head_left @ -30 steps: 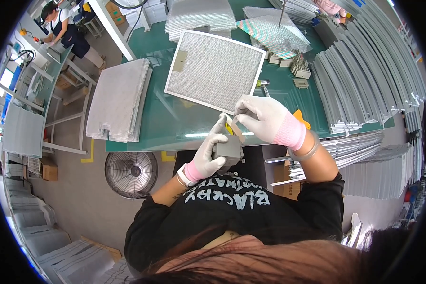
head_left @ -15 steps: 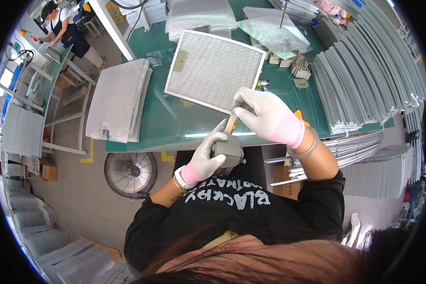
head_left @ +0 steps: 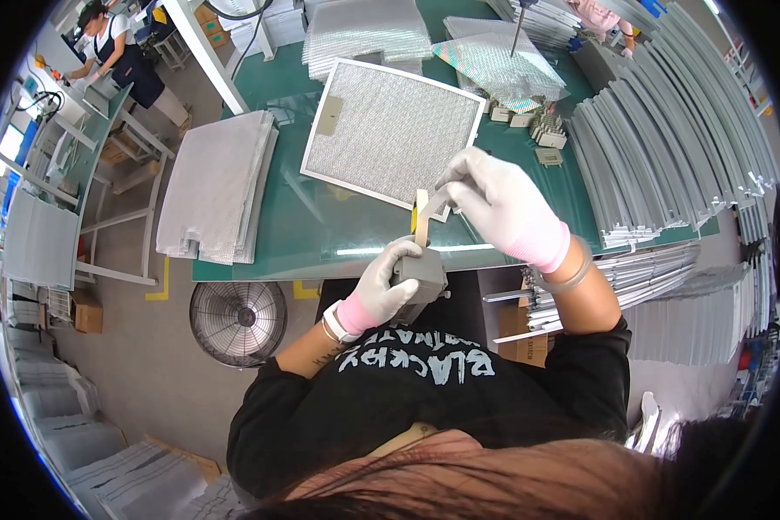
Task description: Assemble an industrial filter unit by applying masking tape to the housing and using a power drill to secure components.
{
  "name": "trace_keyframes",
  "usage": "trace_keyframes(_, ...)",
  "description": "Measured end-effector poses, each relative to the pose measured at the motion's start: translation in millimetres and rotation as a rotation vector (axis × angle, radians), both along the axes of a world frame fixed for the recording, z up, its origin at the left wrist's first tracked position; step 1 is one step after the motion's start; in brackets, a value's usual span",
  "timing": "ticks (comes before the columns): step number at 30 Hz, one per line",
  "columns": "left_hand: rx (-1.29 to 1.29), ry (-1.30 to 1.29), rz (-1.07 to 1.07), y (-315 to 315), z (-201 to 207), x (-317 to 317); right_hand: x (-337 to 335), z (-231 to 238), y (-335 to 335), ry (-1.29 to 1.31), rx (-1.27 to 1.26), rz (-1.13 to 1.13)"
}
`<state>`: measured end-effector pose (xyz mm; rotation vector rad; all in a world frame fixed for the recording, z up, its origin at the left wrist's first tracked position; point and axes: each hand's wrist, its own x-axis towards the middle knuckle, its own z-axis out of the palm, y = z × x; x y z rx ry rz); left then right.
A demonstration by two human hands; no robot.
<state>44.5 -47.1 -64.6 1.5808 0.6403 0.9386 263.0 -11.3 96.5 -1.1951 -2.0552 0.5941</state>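
Note:
My left hand (head_left: 385, 288), in a white glove with a pink cuff, is closed round a grey box-shaped block (head_left: 423, 274) just off the table's front edge. A pale strip, apparently tape (head_left: 430, 213), rises from the top of the block. Its upper end is pinched between the thumb and fingers of my gloved right hand (head_left: 501, 204), above and right of the block. Behind the strip shows part of a yellow and black thing (head_left: 415, 217), mostly hidden. Beyond my hands a framed metal mesh panel (head_left: 390, 130) lies flat on the green table (head_left: 321, 234).
Stacked mesh sheets (head_left: 212, 186) lie at the table's left, with more at the back. Many grey panels (head_left: 667, 147) stand in rows on the right. Small grey metal parts (head_left: 548, 134) sit near them. A floor fan (head_left: 238, 322) stands below left. A co-worker (head_left: 113, 52) works far left.
My right hand has shifted slightly right, drawing the strip's upper end over with it, so more of the strip shows. The left hand and block have barely moved.

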Motion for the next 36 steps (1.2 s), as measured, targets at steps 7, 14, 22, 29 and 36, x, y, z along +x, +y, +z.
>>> trace_keyframes(7,0.067,-0.135,-0.023,4.4,-9.8,2.5,8.2,8.6,2.8,-0.029,-0.008,0.020)
trace_keyframes(14,0.084,-0.098,0.039,10.5,-2.5,1.4,4.9,3.5,-0.3,-0.081,-0.015,0.063)
trace_keyframes(22,0.138,-0.046,0.037,16.7,-3.7,4.6,5.7,-1.8,-2.9,-0.078,-0.086,0.065)
trace_keyframes(29,0.163,-0.084,0.027,20.5,-5.4,10.5,6.9,-1.6,-10.7,-0.086,-0.071,0.120)
trace_keyframes(36,0.151,-0.100,0.102,23.3,-7.8,15.9,5.4,-6.7,-23.7,-0.110,0.010,0.121)
